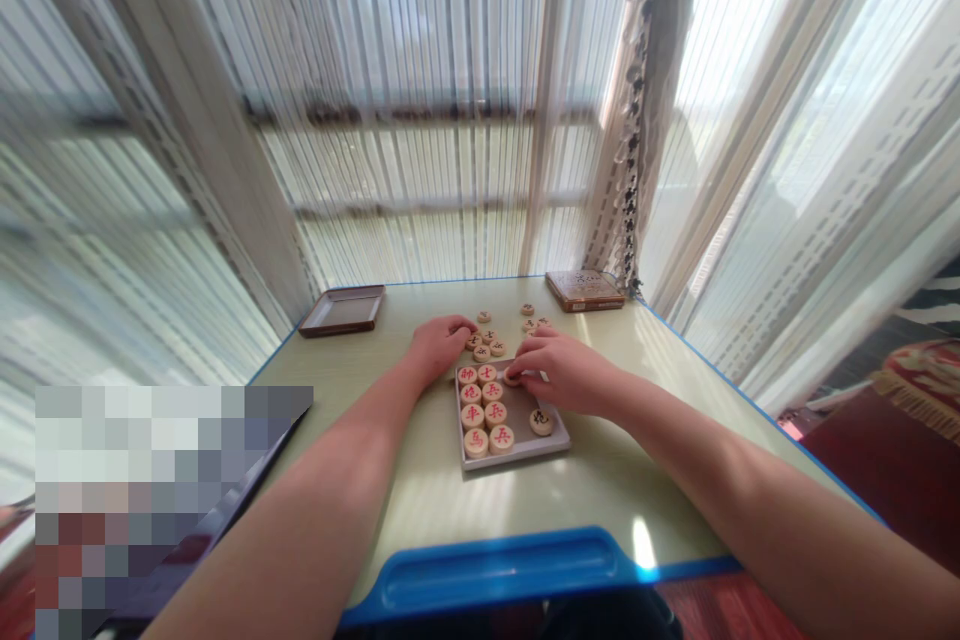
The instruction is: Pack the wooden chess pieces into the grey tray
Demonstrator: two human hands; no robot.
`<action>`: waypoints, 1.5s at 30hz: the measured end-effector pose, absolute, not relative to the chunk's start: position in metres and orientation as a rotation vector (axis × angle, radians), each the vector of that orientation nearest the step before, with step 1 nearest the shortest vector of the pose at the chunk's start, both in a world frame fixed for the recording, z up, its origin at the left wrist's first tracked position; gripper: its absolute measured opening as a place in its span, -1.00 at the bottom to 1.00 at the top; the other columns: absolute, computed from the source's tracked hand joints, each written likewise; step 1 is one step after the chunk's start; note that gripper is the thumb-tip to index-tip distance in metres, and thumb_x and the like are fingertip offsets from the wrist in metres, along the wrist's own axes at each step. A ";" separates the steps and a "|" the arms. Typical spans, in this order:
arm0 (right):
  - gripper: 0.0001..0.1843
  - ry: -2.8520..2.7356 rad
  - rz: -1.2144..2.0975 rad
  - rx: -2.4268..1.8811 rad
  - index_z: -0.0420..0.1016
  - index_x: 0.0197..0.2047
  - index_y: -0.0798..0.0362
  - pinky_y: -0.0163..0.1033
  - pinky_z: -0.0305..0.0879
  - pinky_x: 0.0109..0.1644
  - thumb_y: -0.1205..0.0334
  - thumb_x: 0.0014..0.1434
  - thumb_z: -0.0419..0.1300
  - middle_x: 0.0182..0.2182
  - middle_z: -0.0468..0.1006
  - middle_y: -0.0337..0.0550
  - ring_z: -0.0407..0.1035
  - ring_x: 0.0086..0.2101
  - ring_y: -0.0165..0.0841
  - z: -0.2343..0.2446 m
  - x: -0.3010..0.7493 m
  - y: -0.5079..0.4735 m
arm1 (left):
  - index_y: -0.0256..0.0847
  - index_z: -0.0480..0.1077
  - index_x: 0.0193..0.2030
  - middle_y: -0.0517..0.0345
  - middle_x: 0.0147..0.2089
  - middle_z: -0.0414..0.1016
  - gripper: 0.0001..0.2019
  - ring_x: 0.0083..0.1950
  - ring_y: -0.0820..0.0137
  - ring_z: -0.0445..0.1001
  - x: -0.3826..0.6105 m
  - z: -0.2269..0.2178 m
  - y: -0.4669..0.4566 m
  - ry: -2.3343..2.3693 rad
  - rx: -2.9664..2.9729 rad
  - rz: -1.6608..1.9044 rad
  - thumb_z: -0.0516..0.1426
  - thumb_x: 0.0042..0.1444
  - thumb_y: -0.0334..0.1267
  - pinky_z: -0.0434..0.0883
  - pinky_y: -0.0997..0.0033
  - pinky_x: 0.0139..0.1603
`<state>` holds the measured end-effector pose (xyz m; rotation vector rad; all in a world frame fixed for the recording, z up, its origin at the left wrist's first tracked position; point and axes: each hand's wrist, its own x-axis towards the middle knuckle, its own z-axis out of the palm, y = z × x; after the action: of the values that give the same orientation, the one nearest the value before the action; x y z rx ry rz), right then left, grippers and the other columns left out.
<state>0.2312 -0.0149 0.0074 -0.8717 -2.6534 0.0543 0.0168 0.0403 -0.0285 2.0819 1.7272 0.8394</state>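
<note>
A shallow box tray [517, 461] holds two columns of Chinese chess pieces with red characters, such as the piece [502, 438] at the front. One piece with a black character [541, 422] lies apart at its right side. My right hand [562, 370] reaches over the tray's far right part, its fingertips closed on a round piece [511, 377] near the back row. Beyond the tray's left corner, my left hand [439, 345] has curled fingers at a black-marked piece [474, 342]. Several other black-marked pieces [482, 353] lie beside it on the table.
Behind my right hand are more loose pieces [528, 309], some partly hidden. A brown box [585, 291] lies at the table's far right, and an upturned lid [343, 310] at the far left. The table [420, 480] has a blue rim; curtains [420, 160] hang behind it.
</note>
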 end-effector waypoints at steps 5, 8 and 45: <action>-0.85 -2.646 0.030 -0.954 0.52 -0.43 0.03 -0.22 0.18 -0.20 0.36 -0.08 0.14 -0.43 0.49 -0.16 0.24 -0.31 -0.30 0.010 0.231 -0.019 | -0.12 0.48 -0.25 0.22 -0.21 0.53 -0.69 -0.14 0.36 0.42 0.017 -0.030 0.042 1.713 2.092 0.848 -0.06 -0.02 -0.31 0.31 0.44 -0.07; -0.89 -2.666 0.079 -0.936 0.50 -0.48 0.02 -0.25 0.17 -0.21 0.33 -0.09 0.14 -0.46 0.50 -0.19 0.24 -0.34 -0.33 0.012 0.231 -0.021 | -0.13 0.47 -0.25 0.20 -0.21 0.53 -0.70 -0.15 0.36 0.42 0.016 -0.030 0.043 1.734 2.076 0.844 -0.07 0.01 -0.28 0.30 0.43 -0.06; -0.84 -2.689 -0.025 -0.993 0.54 -0.40 -0.02 -0.20 0.20 -0.22 0.19 -0.10 0.18 -0.41 0.40 -0.13 0.24 -0.29 -0.27 0.015 0.242 -0.021 | -0.16 0.34 -0.32 0.17 -0.32 0.49 -0.83 -0.30 0.40 0.41 0.025 -0.014 0.045 1.737 2.122 1.112 0.03 0.03 -0.14 0.30 0.38 -0.21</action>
<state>0.2420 -0.0207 0.0148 -0.9934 -2.6886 -0.0247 0.0251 0.0449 -0.0139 2.1217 1.7369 1.1117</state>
